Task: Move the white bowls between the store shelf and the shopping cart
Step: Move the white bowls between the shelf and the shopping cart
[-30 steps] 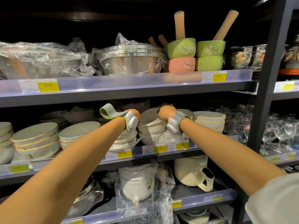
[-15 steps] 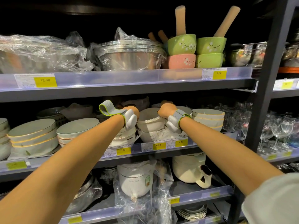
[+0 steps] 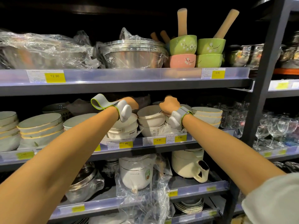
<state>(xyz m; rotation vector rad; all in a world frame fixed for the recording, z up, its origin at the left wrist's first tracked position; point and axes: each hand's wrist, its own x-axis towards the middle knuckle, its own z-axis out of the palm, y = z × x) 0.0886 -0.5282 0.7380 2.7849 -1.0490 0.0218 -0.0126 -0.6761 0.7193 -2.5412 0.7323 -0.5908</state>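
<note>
On the middle store shelf (image 3: pixel 123 150): both hands reaching in at the white bowls. Left hand (image 3: pixel 131 102) over the stack of white bowls (image 3: pixel 124 128) above the 7.90 tag (image 3: pixel 125 143), fingers hidden behind the wrist, grip can't tell. Right hand (image 3: pixel 169 105) curled, pinching the rim of the top white bowl (image 3: pixel 150 113) of the middle stack, above the 6.90 tag (image 3: pixel 159 140). That bowl tilted, opening facing the camera, nested on the bowls below. Grey wrist bands with white pods on both wrists; loose strap end (image 3: pixel 98 103) sticking up off the left one.

Same shelf, left: gold-rimmed shallow dishes (image 3: pixel 40 126) in stacks. Right of the hands: another stack of gold-rimmed bowls (image 3: pixel 207 115), touching the right wrist band or just behind it, can't tell. Far right bay: stemmed glasses (image 3: pixel 273 128).

Upper shelf: plastic-wrapped steel basins (image 3: pixel 132 52), green and pink handled bowls (image 3: pixel 195 52), tags 12.90 and 9.90.

Lower shelf: bagged white cooker (image 3: pixel 135 172), cream pot with handle (image 3: pixel 189 165), glass-lidded pot (image 3: pixel 84 185) at left. Stacked plates (image 3: pixel 189 206) on the shelf below.

Shopping cart not in view.
</note>
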